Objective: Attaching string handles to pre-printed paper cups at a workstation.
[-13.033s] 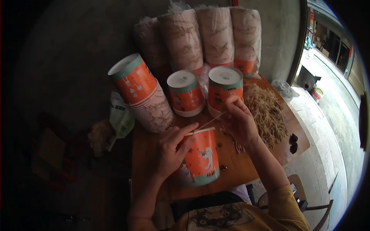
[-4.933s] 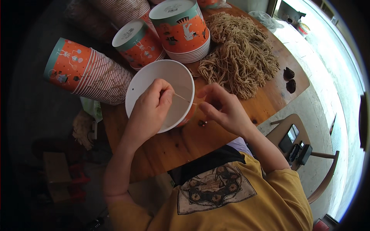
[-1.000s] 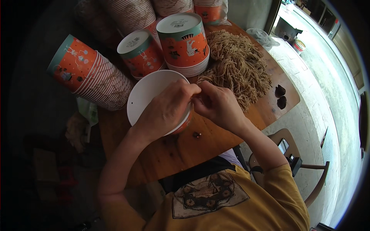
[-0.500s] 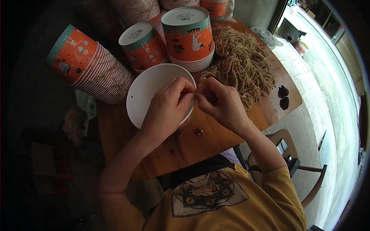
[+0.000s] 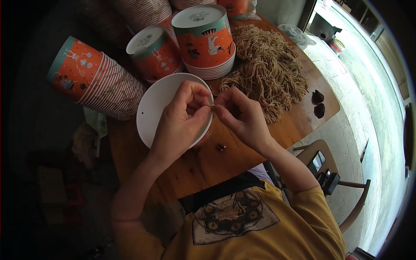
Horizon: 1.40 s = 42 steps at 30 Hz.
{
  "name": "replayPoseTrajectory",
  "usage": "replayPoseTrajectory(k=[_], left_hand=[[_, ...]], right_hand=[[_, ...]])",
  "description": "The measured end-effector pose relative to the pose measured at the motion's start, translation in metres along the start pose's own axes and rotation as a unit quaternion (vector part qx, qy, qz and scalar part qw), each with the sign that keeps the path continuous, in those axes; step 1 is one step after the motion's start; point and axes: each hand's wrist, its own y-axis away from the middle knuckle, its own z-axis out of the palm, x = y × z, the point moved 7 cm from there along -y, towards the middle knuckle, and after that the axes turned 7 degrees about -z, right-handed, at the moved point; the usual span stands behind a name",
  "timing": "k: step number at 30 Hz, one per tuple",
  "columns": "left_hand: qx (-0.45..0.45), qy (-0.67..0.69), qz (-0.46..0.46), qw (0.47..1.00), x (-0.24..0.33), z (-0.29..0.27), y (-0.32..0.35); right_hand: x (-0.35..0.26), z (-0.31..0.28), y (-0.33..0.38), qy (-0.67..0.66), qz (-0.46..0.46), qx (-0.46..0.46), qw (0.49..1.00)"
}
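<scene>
A white-lined paper bucket point(image 5: 151, 104) stands tilted on the table, its mouth facing me, with a small dark hole near its left rim. At its right rim, my left hand point(image 5: 180, 123) pinches a short piece of tan cord point(image 5: 211, 106) between thumb and fingertips. My right hand point(image 5: 247, 119) meets it there, thumb and forefinger closed on the same cord. Most of the cord is covered by my fingers. Just beyond my right hand lies a large heap of tan cords point(image 5: 273, 73).
Upside-down orange and green buckets point(image 5: 208, 43) stand at the back, with a leaning nested stack point(image 5: 99, 78) to the left. Two dark objects point(image 5: 318, 104) lie at the wooden table's point(image 5: 190, 173) right edge. A chair point(image 5: 323, 160) bearing a phone stands at the right.
Both hands and the bucket sit slightly farther left in view. My left fingers have loosened a little from their tight bunch, and the cord between the fingertips shows more plainly.
</scene>
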Motion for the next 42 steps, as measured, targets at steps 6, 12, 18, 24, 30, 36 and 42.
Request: replayPoseTrajectory(k=[6,12,18,24,30,36,42], left_hand=[[-0.031,0.041,0.009,0.999,0.002,0.002,-0.003],[-0.043,0.115,-0.036,0.992,-0.003,0.003,-0.009],[-0.053,0.170,-0.101,0.979,-0.010,0.008,-0.011],[-0.047,0.169,-0.104,0.979,-0.012,0.009,-0.010],[-0.047,0.170,-0.071,0.982,-0.010,0.013,-0.011],[-0.038,0.124,-0.073,0.989,-0.009,0.012,-0.009],[-0.043,0.159,-0.082,0.983,-0.013,0.012,-0.009]], right_hand=[[0.017,0.003,0.002,-0.105,0.043,0.031,0.993],[0.021,0.003,0.004,-0.143,0.093,0.030,0.985],[-0.026,-0.011,0.005,0.241,-0.214,0.063,0.945],[-0.044,-0.007,0.005,0.387,-0.329,0.007,0.861],[-0.055,-0.002,-0.002,0.412,-0.350,-0.003,0.841],[0.005,-0.006,-0.017,-0.066,0.133,-0.101,0.984],[0.019,-0.009,-0.001,-0.253,0.262,-0.106,0.925]])
